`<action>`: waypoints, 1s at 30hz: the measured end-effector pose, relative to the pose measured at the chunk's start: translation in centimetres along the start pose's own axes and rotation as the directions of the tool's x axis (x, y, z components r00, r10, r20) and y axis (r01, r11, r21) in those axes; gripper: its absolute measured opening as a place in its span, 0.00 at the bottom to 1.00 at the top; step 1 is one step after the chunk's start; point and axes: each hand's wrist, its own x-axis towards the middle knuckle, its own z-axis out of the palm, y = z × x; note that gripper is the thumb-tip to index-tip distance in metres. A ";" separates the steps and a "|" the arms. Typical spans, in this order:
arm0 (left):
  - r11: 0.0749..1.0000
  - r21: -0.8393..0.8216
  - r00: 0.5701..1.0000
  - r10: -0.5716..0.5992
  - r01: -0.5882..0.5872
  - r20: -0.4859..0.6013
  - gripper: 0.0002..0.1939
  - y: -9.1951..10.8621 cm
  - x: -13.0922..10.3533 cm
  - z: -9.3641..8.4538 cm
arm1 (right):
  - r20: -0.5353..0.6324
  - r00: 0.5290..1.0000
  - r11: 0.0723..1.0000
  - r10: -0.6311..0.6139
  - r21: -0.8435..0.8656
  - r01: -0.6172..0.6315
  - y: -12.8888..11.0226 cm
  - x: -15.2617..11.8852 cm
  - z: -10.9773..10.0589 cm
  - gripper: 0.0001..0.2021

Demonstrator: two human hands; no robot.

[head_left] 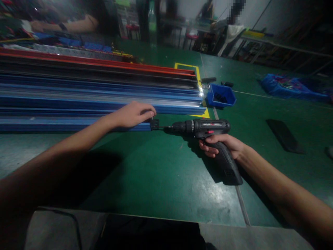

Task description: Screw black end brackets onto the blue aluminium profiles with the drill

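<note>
My right hand [223, 144] grips the handle of a black cordless drill [205, 130], held level with its bit pointing left. The bit meets a small black end piece [154, 124] at the end of the nearest blue metal rail [65, 124]. My left hand [134, 114] rests on that rail's end, fingers curled over the top and holding the end piece in place. The rail is the front one of a stack of long blue, grey and red rails [104, 86] lying on the green floor.
A blue plastic bin [221, 95] sits just past the rail ends, by yellow floor tape [197, 74]. A flat black strip [284, 135] lies at right, a blue sheet [291, 86] further back. Other people sit at benches behind. A grey board [249, 238] is nearest me.
</note>
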 end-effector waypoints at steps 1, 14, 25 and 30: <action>1.000 -0.001 1.000 0.001 -0.001 0.000 0.25 0.0 0.0 0.0 | -0.001 1.000 1.000 -0.005 -0.002 0.005 0.0 0.0 0.0 0.08; 0.999 -0.011 0.999 0.030 -0.031 -0.022 0.25 -0.3 0.1 0.1 | 0.006 1.000 1.000 -0.021 0.009 0.021 0.2 0.2 -0.1 0.11; 0.997 -0.060 0.999 -0.042 0.040 -0.019 0.25 -0.2 0.1 0.0 | -0.057 0.998 0.999 -0.015 0.049 0.018 0.4 -0.1 0.4 0.12; 1.000 -0.018 0.999 -0.009 0.008 -0.031 0.24 -0.1 0.1 -0.1 | -0.081 0.997 0.999 -0.012 0.035 0.015 -0.1 -0.4 0.8 0.12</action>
